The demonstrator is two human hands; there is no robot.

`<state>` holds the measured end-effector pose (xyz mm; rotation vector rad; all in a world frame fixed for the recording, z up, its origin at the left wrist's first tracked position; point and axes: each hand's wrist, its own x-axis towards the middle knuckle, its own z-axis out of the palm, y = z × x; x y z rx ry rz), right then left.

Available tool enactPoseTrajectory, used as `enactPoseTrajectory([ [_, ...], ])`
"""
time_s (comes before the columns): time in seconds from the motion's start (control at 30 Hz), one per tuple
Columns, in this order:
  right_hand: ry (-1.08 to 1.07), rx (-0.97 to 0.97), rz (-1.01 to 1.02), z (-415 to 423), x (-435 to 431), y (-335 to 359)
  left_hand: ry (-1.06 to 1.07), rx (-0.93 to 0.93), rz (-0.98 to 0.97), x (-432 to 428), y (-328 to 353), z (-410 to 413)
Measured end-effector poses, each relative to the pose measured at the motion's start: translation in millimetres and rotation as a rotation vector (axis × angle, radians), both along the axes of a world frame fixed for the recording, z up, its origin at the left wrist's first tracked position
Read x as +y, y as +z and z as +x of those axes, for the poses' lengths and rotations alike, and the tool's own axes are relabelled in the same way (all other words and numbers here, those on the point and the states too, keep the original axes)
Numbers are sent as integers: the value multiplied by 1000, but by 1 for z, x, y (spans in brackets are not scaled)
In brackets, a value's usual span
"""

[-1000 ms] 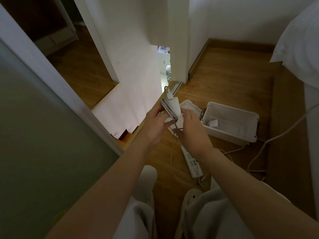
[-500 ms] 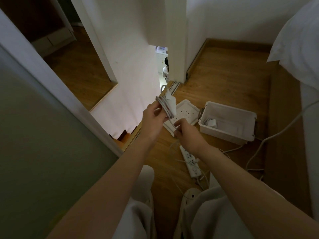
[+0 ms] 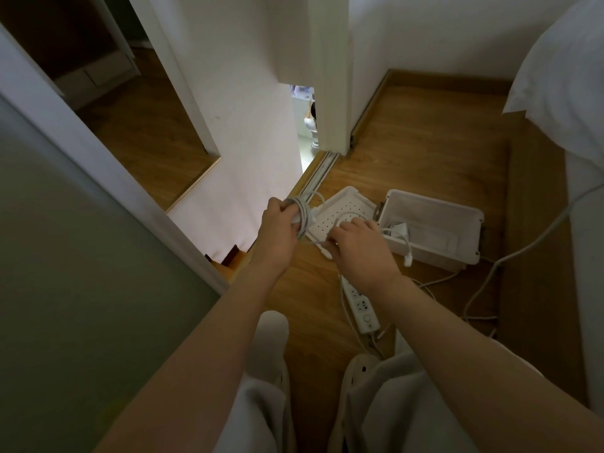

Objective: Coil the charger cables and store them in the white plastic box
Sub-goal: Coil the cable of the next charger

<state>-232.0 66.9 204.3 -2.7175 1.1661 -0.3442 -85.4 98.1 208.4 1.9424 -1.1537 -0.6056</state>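
Evidently the charger cable (image 3: 302, 217) is a light, limp thing: thin white cord, wound into several loops and held above the floor, just left of the lid. The bundle is clasped in the left hand (image 3: 277, 230), whose grip is closed round the loops, the fingers curled over them. A short free tail is led across to the right hand (image 3: 359, 250), where it is pinched at the fingertips, so that grip is closed on the cord's end. Such cord is judged springy enough to unwind if released, so the loops are best taken across their whole stack and the tail close to its plug. The smooth sheathing may slip through a loose pinch.

Beyond the hands, the perforated lid (image 3: 354, 201) lies flat on the wooden floor (image 3: 425, 142), just beside the white plastic box (image 3: 434, 253), which stands open. A second charger (image 3: 400, 229) is seen inside it, its cord draped over the near wall. A power strip (image 3: 361, 305) lies nearer the person's feet, and a thicker cable (image 3: 529, 240) trails off to the right.
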Motion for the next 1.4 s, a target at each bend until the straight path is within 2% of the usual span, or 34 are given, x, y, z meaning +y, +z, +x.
enactPoseTrajectory([
  [0.07, 1, 37, -14, -2, -2, 1, -67, -53, 87, 1, -3, 2],
  [0.2, 18, 105, -75, -3, -4, 0, -192, -11, 209, 4, -7, -4],
  [0.3, -15, 133, -86, -8, -9, -3, -470, -225, 322, 9, -6, -8],
  [0.37, -29, 133, -80, -12, -12, -4, -581, -432, 368, 11, -7, -6],
  [0.4, -26, 124, -72, -15, -13, -4, -614, -457, 363, 12, -6, -5],
  [0.57, 43, 24, -4, -19, -16, -6, -691, -201, 338, 15, 4, 4],
  [0.7, 28, -174, 212, -18, -14, 0, -718, 29, 315, 21, 14, 8],
  [0.83, -1, -415, 370, -11, -10, -1, -630, 245, 239, 23, 25, 7],
  [0.97, -43, -350, 397, -10, -11, -9, -550, 449, 100, 22, 34, 5],
  [1.23, -86, -348, 492, 2, -6, -15, -378, 738, -12, 14, 32, -10],
  [1.4, -87, -389, 509, 7, -4, -13, -221, 789, -60, 10, 29, -18],
])
